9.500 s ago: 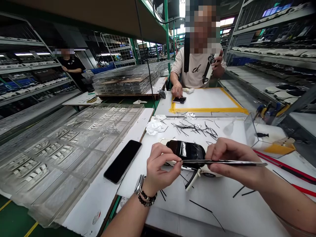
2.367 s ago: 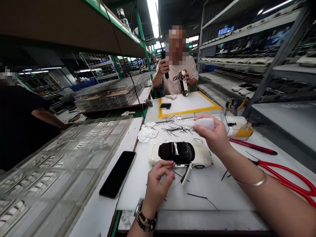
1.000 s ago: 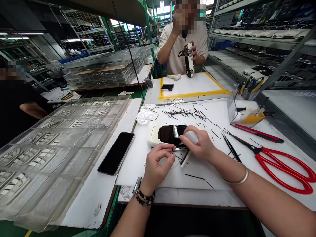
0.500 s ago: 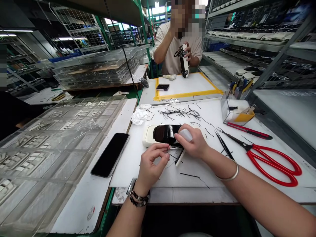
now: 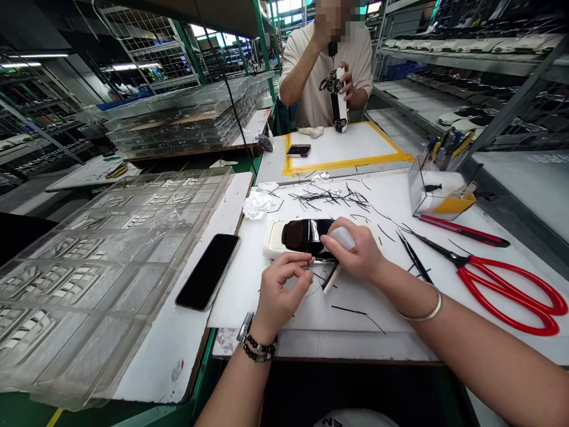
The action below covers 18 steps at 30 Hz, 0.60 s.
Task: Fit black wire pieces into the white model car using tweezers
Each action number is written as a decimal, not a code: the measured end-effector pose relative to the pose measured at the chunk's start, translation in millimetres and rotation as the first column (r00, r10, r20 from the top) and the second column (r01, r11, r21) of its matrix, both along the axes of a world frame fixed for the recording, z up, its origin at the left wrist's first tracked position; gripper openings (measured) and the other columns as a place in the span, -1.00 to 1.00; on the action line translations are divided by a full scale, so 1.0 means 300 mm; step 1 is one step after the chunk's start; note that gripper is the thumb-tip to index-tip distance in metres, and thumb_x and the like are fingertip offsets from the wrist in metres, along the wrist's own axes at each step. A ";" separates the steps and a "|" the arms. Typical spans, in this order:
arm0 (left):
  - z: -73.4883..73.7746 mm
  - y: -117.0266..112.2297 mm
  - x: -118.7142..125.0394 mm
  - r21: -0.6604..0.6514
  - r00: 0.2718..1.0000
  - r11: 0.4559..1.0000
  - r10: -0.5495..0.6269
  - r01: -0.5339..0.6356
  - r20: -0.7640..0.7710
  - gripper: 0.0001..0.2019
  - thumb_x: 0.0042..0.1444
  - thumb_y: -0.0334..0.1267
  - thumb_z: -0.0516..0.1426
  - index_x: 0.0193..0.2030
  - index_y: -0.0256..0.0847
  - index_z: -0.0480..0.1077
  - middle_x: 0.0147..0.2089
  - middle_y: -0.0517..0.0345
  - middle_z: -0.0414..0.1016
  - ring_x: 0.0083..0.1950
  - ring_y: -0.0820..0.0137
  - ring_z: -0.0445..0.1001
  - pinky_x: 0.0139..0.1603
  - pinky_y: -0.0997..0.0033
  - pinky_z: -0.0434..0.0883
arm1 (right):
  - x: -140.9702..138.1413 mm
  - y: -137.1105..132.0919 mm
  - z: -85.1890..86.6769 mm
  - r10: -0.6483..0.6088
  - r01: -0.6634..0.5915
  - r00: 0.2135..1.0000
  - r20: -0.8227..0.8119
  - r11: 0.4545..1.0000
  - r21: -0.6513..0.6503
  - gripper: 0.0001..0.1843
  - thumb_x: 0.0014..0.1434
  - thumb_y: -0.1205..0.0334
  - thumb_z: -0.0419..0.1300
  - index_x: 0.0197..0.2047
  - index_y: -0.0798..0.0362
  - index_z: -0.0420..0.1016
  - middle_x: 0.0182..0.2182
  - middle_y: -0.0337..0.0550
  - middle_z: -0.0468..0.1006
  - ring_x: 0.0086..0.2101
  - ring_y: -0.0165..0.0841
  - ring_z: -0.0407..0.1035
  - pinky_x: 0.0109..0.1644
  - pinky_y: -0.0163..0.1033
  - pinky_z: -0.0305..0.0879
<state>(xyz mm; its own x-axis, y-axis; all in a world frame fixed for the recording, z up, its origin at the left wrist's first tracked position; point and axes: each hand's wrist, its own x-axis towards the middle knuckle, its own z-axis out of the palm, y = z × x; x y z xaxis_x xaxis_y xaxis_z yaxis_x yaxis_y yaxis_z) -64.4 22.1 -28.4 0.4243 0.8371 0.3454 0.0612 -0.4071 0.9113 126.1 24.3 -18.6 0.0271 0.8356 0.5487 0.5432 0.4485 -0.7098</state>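
A cream and black model car (image 5: 278,237) lies on the white work surface, its right end covered by my right hand (image 5: 358,252). That hand is closed round a pale grey, rounded object (image 5: 342,238), whose kind I cannot tell, and rests against the car's black part. At the car's near side, my left hand (image 5: 287,287) has its thumb and fingers curled in a pinch; whatever lies between the fingertips is too small to make out. A black and white strip (image 5: 331,279) sits below the car, close to my right hand.
Black thin strips (image 5: 331,198) lie scattered behind the car. To the right are tweezers (image 5: 414,258), red-handled scissors (image 5: 511,290), a red cutter (image 5: 464,231) and a clear tool box (image 5: 440,190). A phone (image 5: 208,271) and compartment trays (image 5: 102,261) lie left. A co-worker (image 5: 326,77) sits opposite.
The view has shifted slightly, so the bench sits further right in the picture. Both hands keep nearly the same grip and place at the car.
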 end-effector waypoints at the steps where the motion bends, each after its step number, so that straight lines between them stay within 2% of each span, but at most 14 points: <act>1: -0.001 0.000 0.000 0.000 1.000 1.000 -0.001 0.001 0.002 -0.76 0.17 -0.26 0.13 -0.49 -0.26 0.47 -0.11 -0.02 0.48 -0.06 0.27 0.52 0.06 0.20 0.50 | -0.002 -0.001 0.001 0.000 0.000 1.000 0.002 1.000 0.000 -0.83 0.15 0.17 0.13 -0.42 0.02 0.26 -0.59 -0.30 0.32 -0.59 -0.47 0.19 -0.50 -0.33 0.13; 5: -0.002 -0.002 -0.001 0.001 1.000 1.000 -0.003 0.003 0.008 -0.76 0.17 -0.28 0.13 -0.50 -0.26 0.47 -0.11 -0.03 0.48 -0.06 0.27 0.52 0.06 0.21 0.50 | 0.001 -0.003 0.006 -0.016 0.016 1.000 -0.002 1.000 -0.005 -0.82 0.12 0.18 0.16 -0.46 0.03 0.26 -0.63 -0.32 0.29 -0.61 -0.48 0.15 -0.52 -0.33 0.11; 8: 0.000 -0.004 -0.002 0.001 1.000 1.000 0.000 0.000 0.009 -0.76 0.17 -0.28 0.13 -0.50 -0.27 0.47 -0.11 -0.03 0.48 -0.06 0.27 0.52 0.05 0.21 0.51 | 0.028 0.003 0.021 -0.044 0.037 0.984 -0.172 0.998 -0.042 -0.78 0.09 0.14 0.20 -0.48 0.03 0.29 -0.64 -0.31 0.27 -0.62 -0.48 0.14 -0.55 -0.32 0.09; 10: 0.001 -0.005 -0.002 -0.003 1.000 1.000 0.002 -0.002 0.012 -0.76 0.17 -0.28 0.13 -0.50 -0.27 0.47 -0.11 -0.04 0.48 -0.06 0.27 0.52 0.05 0.21 0.51 | 0.062 0.013 0.042 -0.052 0.035 0.910 -0.412 0.998 -0.050 -0.76 0.07 0.10 0.23 -0.49 0.03 0.32 -0.65 -0.31 0.24 -0.65 -0.49 0.09 -0.61 -0.33 0.01; 13: 0.003 -0.002 -0.001 -0.019 1.000 1.000 0.000 0.000 0.014 -0.76 0.16 -0.28 0.13 -0.50 -0.27 0.47 -0.12 -0.05 0.48 -0.06 0.26 0.52 0.05 0.20 0.51 | 0.128 0.038 0.098 -0.052 0.090 0.697 -0.716 0.996 0.015 -0.73 0.01 0.07 0.27 -0.50 0.03 0.31 -0.62 -0.32 0.20 -0.68 -0.54 -0.03 -0.66 -0.35 -0.13; 14: 0.003 -0.001 0.000 -0.025 1.000 1.000 -0.002 0.003 0.012 -0.76 0.16 -0.28 0.13 -0.50 -0.27 0.47 -0.12 -0.05 0.48 -0.06 0.25 0.52 0.05 0.19 0.51 | 0.152 0.048 0.120 -0.044 0.123 0.636 -0.770 0.991 0.044 -0.72 -0.02 0.06 0.29 -0.49 0.03 0.31 -0.60 -0.32 0.20 -0.67 -0.55 -0.02 -0.66 -0.36 -0.11; 16: 0.004 0.001 0.000 -0.033 1.000 0.999 -0.010 0.010 0.007 -0.76 0.16 -0.27 0.13 -0.50 -0.27 0.47 -0.12 -0.06 0.48 -0.06 0.25 0.52 0.04 0.19 0.51 | 0.203 0.073 0.157 -0.023 0.161 0.571 -0.820 0.983 0.085 -0.70 -0.07 0.05 0.33 -0.41 0.02 0.32 -0.56 -0.33 0.23 -0.62 -0.52 0.11 -0.60 -0.35 0.04; 18: 0.003 0.002 0.000 -0.037 1.000 0.999 -0.015 0.015 0.002 -0.75 0.16 -0.27 0.13 -0.51 -0.28 0.47 -0.12 -0.07 0.48 -0.06 0.25 0.52 0.04 0.19 0.51 | 0.257 0.108 0.173 -0.035 0.174 0.581 -0.813 0.981 0.083 -0.61 -0.14 0.05 0.37 -0.32 0.00 0.31 -0.51 -0.32 0.32 -0.53 -0.46 0.28 -0.49 -0.33 0.19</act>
